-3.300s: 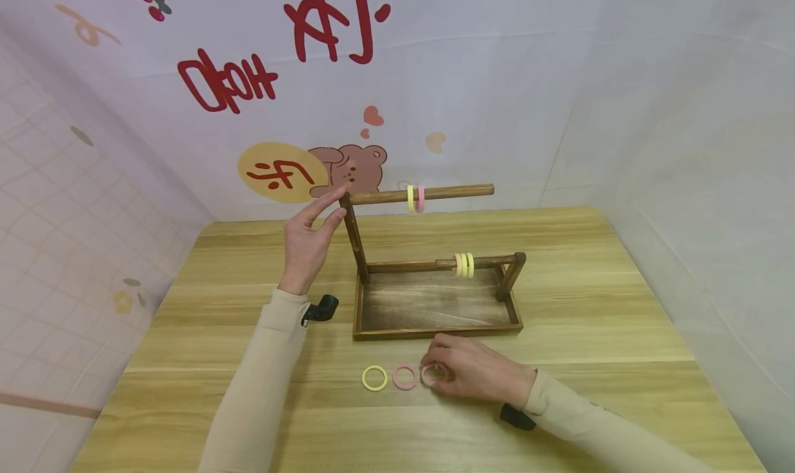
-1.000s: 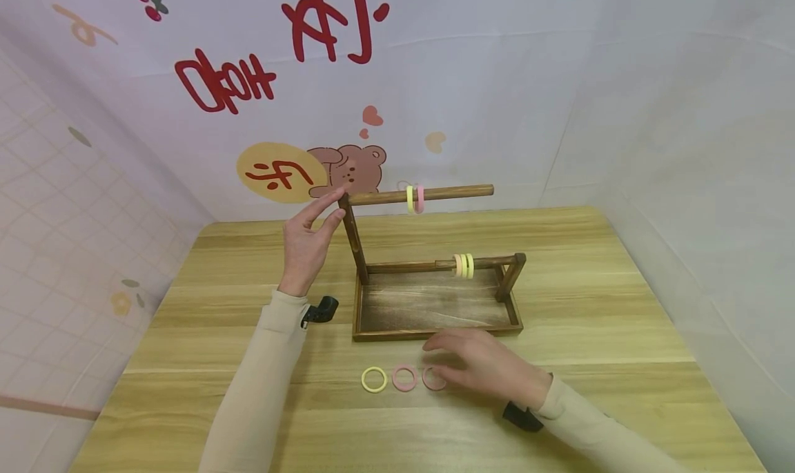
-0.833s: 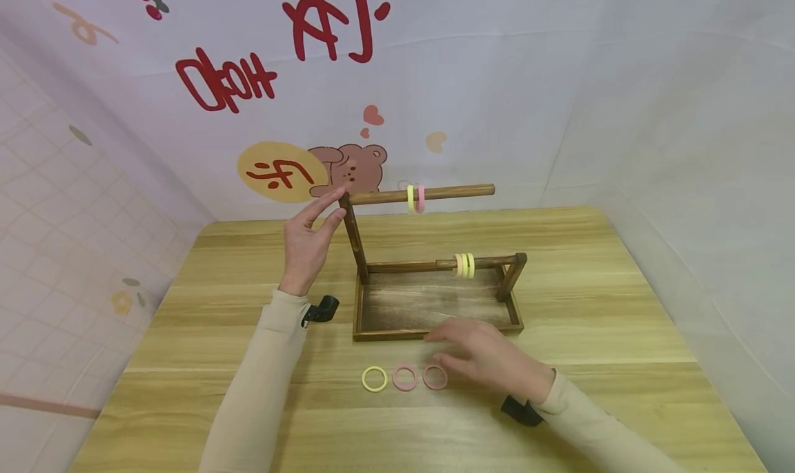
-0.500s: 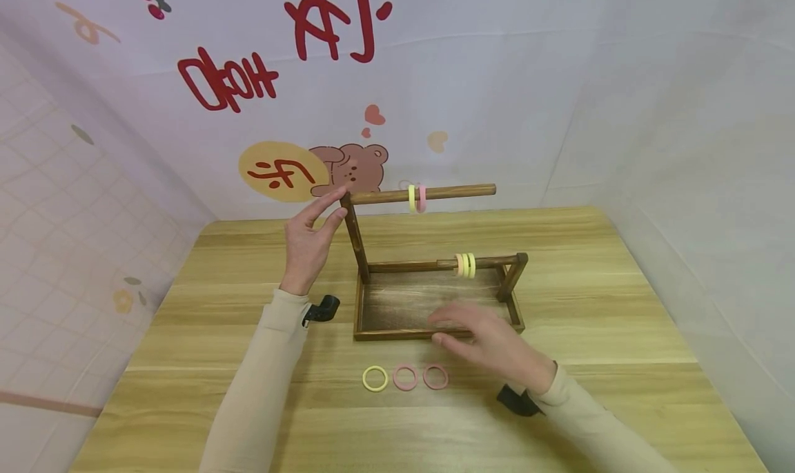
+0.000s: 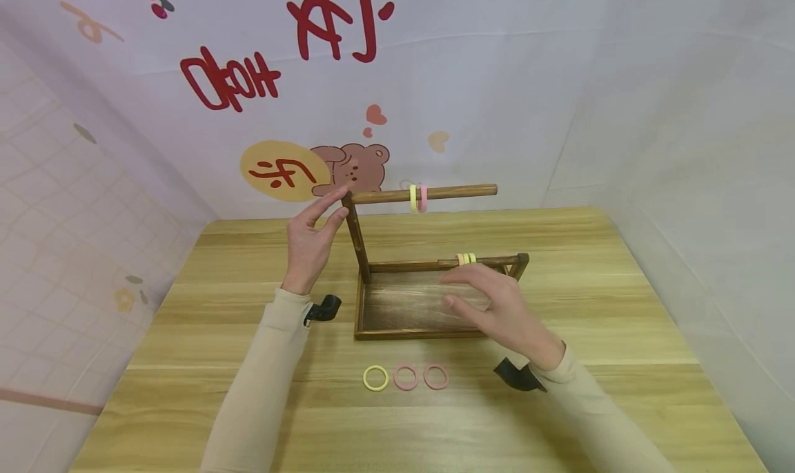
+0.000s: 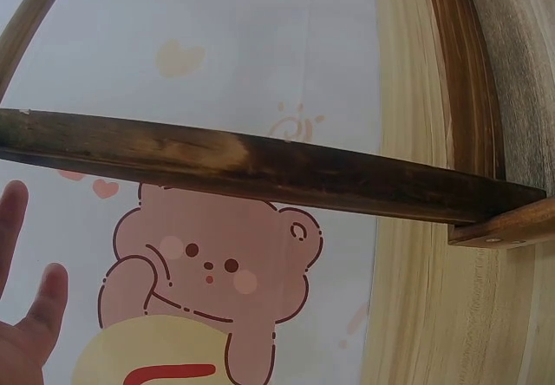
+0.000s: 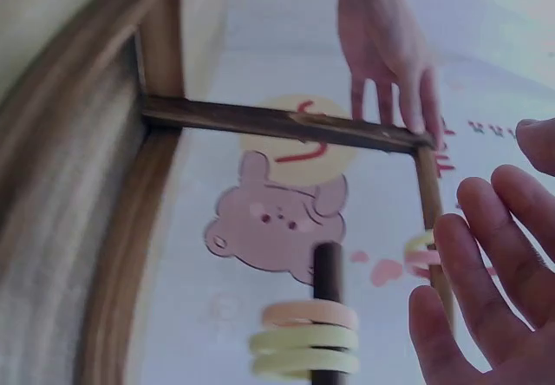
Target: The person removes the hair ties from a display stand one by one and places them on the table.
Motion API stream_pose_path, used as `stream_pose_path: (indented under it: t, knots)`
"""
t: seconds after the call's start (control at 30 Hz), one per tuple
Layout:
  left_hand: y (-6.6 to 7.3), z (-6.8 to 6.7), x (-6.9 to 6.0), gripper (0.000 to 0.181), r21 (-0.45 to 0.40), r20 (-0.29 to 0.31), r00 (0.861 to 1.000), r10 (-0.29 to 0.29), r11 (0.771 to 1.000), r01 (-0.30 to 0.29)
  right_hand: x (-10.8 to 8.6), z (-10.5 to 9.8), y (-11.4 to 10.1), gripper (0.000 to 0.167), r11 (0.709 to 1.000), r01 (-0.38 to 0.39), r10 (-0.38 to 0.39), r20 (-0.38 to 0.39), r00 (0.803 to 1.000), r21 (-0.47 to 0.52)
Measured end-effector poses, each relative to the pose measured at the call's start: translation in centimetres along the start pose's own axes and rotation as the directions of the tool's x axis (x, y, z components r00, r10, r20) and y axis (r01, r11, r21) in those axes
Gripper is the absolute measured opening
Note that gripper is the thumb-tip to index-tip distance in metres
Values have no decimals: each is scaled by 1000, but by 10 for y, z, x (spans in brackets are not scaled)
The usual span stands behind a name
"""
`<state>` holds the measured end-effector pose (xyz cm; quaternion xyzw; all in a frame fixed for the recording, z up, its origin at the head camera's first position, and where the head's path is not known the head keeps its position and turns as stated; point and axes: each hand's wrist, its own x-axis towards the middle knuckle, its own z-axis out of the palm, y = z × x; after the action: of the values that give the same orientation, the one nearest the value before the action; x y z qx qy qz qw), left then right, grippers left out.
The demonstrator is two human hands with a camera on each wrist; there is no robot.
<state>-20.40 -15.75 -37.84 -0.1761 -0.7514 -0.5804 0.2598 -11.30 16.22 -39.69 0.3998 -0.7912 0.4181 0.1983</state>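
A dark wooden rack has an upper bar [image 5: 456, 192], a lower bar [image 5: 397, 266] and a tray base [image 5: 404, 334]. My left hand [image 5: 308, 247] rests its fingertips at the top of the tall post [image 5: 357, 242], fingers mostly straight. Over the tray, my right hand [image 5: 497, 307] holds nothing; its fingers are extended and apart in the right wrist view. Just beyond it, a peach ring [image 7: 310, 313] and two yellow rings [image 7: 303, 350] hang on the lower bar. The upper bar carries a yellow ring [image 5: 413, 208] and a pink ring [image 5: 424, 209].
In front of the rack, a yellow ring [image 5: 366, 386], a pink ring [image 5: 396, 384] and another pink ring [image 5: 445, 384] lie in a row on the wooden table [image 5: 385, 438]. A printed cloth wall [image 5: 497, 93] stands behind the rack.
My right hand has left the rightmost pink ring on the table and moved away from me, over the tray towards the lower bar. My left hand stays at the post.
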Motion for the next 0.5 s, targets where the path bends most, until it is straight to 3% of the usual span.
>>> stream_pose_path:
  t: [0.13, 0.2, 0.4, 0.5]
  knots:
    - [1, 1, 0, 36, 5, -2, 1000, -12, 1000, 12, 11, -7, 0, 23, 1000, 18, -16, -63, 998, 25]
    - [5, 1, -1, 35, 9, -4, 1000, -16, 1000, 16, 17, -10, 0, 29, 999, 38, -36, -95, 995, 24]
    - [31, 2, -3, 34, 10, 1, 1000, -19, 1000, 19, 35, -20, 1, 35, 995, 97, -97, -131, 987, -10]
    - [36, 2, -3, 34, 11, 1, 1000, -18, 1000, 18, 42, -24, 3, 33, 993, 110, -114, -127, 985, -38]
